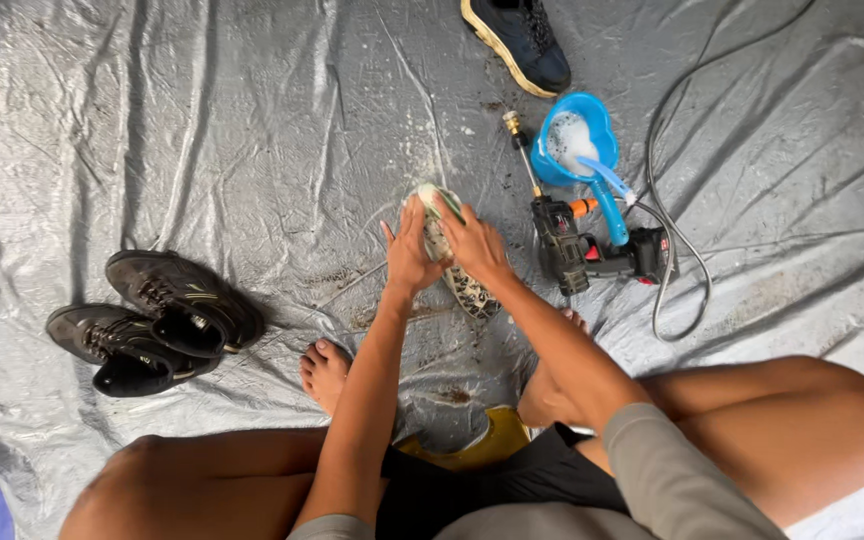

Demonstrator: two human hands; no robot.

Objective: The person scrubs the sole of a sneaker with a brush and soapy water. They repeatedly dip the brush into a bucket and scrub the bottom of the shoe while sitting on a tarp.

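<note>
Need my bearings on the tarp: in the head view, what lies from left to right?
Pair of dark shoes → left hand → soapy shoe held in both hands → right hand → black spray gun → grey hose.

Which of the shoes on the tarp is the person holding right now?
The pale shoe with the patterned sole, gripped between the left hand and right hand. The dark pair and the dark yellow-soled shoe lie untouched.
</note>
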